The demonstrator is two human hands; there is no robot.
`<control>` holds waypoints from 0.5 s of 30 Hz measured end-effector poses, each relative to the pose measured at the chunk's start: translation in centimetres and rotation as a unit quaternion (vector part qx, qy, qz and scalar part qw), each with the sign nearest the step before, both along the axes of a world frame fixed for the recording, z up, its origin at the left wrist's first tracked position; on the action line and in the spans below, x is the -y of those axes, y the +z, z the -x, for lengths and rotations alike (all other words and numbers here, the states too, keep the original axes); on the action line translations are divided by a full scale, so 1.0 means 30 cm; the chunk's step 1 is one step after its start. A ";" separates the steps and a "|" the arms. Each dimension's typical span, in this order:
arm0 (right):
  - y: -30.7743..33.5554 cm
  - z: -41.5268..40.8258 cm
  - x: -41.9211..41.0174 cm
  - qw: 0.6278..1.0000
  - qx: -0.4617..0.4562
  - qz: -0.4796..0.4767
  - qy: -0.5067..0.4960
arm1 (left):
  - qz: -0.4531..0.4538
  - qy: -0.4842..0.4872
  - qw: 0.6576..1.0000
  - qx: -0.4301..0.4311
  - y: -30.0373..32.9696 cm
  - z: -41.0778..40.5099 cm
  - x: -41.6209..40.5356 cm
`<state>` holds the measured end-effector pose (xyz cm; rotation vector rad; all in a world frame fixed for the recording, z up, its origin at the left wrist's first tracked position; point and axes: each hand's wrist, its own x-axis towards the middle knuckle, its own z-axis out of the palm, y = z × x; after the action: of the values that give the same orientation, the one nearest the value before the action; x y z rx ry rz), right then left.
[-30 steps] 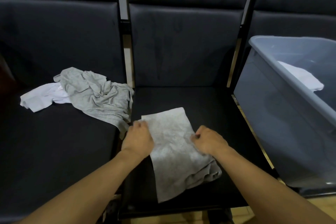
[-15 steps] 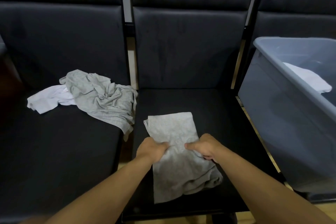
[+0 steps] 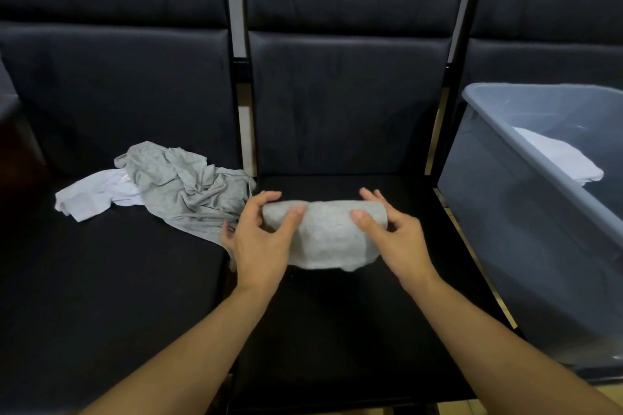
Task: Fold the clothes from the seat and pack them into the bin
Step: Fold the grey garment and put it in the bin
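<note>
A folded grey garment (image 3: 325,234) lies as a compact bundle on the middle black seat (image 3: 337,330). My left hand (image 3: 261,239) grips its left end, thumb on top and fingers curled behind. My right hand (image 3: 392,234) grips its right end the same way. On the left seat lies a crumpled grey garment (image 3: 188,189) partly over a white garment (image 3: 91,197). The grey plastic bin (image 3: 526,229) stands at the right with a folded white garment (image 3: 559,160) inside.
Three dark padded seats with tall backs fill the view. Metal frame posts (image 3: 236,44) run between the backs. The bin's near wall stands close to the middle seat's right edge. A strip of wooden floor (image 3: 600,397) shows at the lower right.
The grey garment lay long and flat toward me; both hands have folded its near half over and away. It is now a short bundle, and my hands hold its two ends.
</note>
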<state>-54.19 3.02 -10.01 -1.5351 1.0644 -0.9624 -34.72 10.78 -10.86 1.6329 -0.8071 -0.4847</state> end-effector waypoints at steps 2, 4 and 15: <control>0.040 0.008 -0.009 0.999 0.021 0.019 0.035 | 0.067 -0.044 0.997 -0.007 0.052 0.002 -0.004; 0.060 0.015 -0.010 0.998 0.009 0.019 0.059 | 0.104 -0.093 0.990 0.008 0.088 0.004 -0.010; -0.140 0.000 0.012 0.991 -0.099 -0.089 0.029 | -0.072 -0.132 0.985 0.085 -0.146 -0.004 0.033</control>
<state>-54.20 2.66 -14.21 -1.5267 1.2051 -0.6666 -34.59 9.78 -15.23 1.7259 -1.1466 -0.6074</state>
